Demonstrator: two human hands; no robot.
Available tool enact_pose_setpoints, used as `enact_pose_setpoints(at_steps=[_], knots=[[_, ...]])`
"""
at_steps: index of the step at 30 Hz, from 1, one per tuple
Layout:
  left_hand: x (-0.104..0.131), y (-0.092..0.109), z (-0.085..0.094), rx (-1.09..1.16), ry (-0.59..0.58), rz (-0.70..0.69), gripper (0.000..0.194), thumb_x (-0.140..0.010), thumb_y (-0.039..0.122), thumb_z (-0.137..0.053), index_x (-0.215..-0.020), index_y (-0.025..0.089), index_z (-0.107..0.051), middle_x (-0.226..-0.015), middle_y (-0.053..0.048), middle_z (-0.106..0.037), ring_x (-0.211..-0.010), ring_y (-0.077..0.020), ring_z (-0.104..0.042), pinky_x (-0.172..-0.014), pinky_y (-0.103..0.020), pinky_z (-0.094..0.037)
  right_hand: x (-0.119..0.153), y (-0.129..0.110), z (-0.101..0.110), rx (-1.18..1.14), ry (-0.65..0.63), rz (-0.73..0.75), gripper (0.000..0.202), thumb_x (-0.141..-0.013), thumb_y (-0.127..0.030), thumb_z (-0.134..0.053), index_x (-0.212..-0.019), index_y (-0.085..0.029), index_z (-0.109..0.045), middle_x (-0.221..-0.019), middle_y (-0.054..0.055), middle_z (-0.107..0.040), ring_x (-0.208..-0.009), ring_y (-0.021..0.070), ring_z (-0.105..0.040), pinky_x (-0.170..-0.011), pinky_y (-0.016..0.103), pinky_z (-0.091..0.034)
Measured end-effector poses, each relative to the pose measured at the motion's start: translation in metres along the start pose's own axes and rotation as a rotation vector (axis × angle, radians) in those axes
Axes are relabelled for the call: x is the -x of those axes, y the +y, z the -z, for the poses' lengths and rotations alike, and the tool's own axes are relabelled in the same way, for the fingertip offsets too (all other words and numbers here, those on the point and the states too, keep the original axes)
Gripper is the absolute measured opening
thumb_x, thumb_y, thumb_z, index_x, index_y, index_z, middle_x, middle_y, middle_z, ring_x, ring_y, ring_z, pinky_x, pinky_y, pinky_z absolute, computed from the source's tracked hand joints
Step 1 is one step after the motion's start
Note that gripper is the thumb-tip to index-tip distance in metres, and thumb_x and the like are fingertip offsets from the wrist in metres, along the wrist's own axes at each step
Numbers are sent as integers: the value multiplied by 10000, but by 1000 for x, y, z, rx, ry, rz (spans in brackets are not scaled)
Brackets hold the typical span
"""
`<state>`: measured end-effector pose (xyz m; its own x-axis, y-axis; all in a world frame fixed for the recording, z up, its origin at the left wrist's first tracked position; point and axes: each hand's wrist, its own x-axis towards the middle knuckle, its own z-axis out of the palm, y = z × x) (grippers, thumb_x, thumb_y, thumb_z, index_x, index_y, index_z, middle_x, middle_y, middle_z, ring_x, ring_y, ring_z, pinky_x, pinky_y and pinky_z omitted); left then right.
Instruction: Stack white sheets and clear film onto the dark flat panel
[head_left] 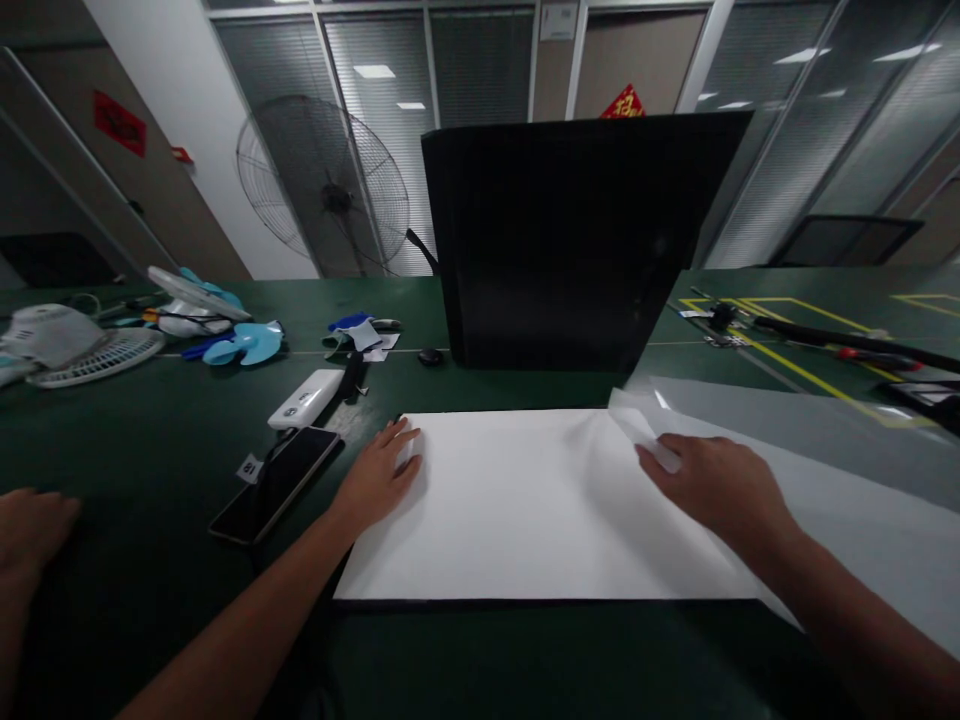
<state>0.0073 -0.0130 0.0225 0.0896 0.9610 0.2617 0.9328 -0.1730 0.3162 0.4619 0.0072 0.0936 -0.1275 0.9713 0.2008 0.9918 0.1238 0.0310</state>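
A flat white sheet [495, 500] with thin dark edges lies on the green table in front of me. My left hand [382, 470] rests on its left edge, fingers spread flat. On the right, my right hand [705, 480] is closed in a pinch on a thin translucent film [862, 500]. Its top left corner curls up over the white sheet, and the rest stretches across the table to the right. The fingertips partly hide the pinched fold. Just left of my left hand is a dark phone [277, 485], beside a white box-shaped device [306, 398].
Behind the sheet stands a large black panel [577, 240]. Fan parts, including a blue fan blade [247, 343], lie at the left. A mouse [430, 357] sits near the panel. Dark rods [862, 340] lie at the right. Another person's hand [34, 530] is at the left edge.
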Motion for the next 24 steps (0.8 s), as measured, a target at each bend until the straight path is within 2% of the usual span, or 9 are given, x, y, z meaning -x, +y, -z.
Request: enact_pose_setpoints(at_steps=[2,4,6,9,13,15,18,21,24], knots=[[0,1,1,-3,-3,0,503,-983,423,-460,-1395,162,-580,-1589,-144,-460,-1494,-307,-389,-1233,-504,-299,19,-33,9,-151,-112,117,598,-981,-656,-356,-1016,-238,-783,-866,114,-748,-725,274,-687,-637,414,-542],[0,2,2,1,-7,2,494,-982,417,-463,-1385,160,-586,-1589,-148,-460,-1489,-310,-398,-1226,-509,-314,37,-57,19,-392,-252,287,603,-979,-686,-369,-1176,-267,-755,-977,86,-765,-809,260,-711,-712,409,-578],[0,3,2,8,-7,3,477,-982,411,-468,-1375,170,-592,-1594,-142,-454,-1484,-310,-407,-1218,-515,-327,49,-70,24,-603,-329,429,613,-996,-674,-355,-1360,-287,-662,-1153,71,-745,-898,245,-723,-753,391,-596],[0,2,2,11,-1,-1,461,-983,414,-475,-1370,190,-590,-1594,-125,-459,-1478,-307,-417,-1211,-523,-335,47,-66,19,-626,-244,453,566,-1022,-594,-362,-1411,-276,-623,-1280,76,-696,-967,249,-723,-784,400,-606],[0,0,0,7,8,-19,463,-992,422,-462,-1371,186,-586,-1579,-138,-476,-1478,-313,-416,-1210,-536,-329,23,-38,0,-240,-49,393,468,-1026,-469,-373,-1193,-262,-759,-1138,72,-750,-963,291,-721,-857,497,-584],[0,-1,-1,9,22,-24,453,-992,419,-462,-1362,192,-593,-1571,-136,-484,-1478,-314,-416,-1212,-535,-328,15,-28,-7,-85,-44,345,503,-1030,-468,-342,-1109,-248,-787,-1045,84,-767,-883,312,-728,-797,536,-586],[0,-1,-1,8,27,-23,452,-994,419,-464,-1361,191,-597,-1575,-135,-478,-1477,-312,-417,-1218,-522,-325,14,-29,-9,-76,-127,336,549,-1032,-530,-331,-1148,-230,-776,-1058,110,-761,-891,333,-731,-780,572,-589],[0,-1,-1,12,14,-17,465,-1012,441,-448,-1373,188,-593,-1582,-141,-467,-1478,-318,-414,-1218,-527,-324,24,-45,-6,-271,-222,431,580,-1028,-586,-366,-1415,-236,-622,-1345,98,-657,-1175,313,-664,-1002,571,-539],[1,-1,-1,19,10,-12,479,-1032,485,-416,-1378,204,-591,-1588,-131,-463,-1481,-319,-407,-1218,-538,-320,32,-58,-4,-463,-297,569,686,-1018,-605,-419,-1611,-270,-331,-1608,49,-375,-1436,253,-448,-1172,498,-422]])
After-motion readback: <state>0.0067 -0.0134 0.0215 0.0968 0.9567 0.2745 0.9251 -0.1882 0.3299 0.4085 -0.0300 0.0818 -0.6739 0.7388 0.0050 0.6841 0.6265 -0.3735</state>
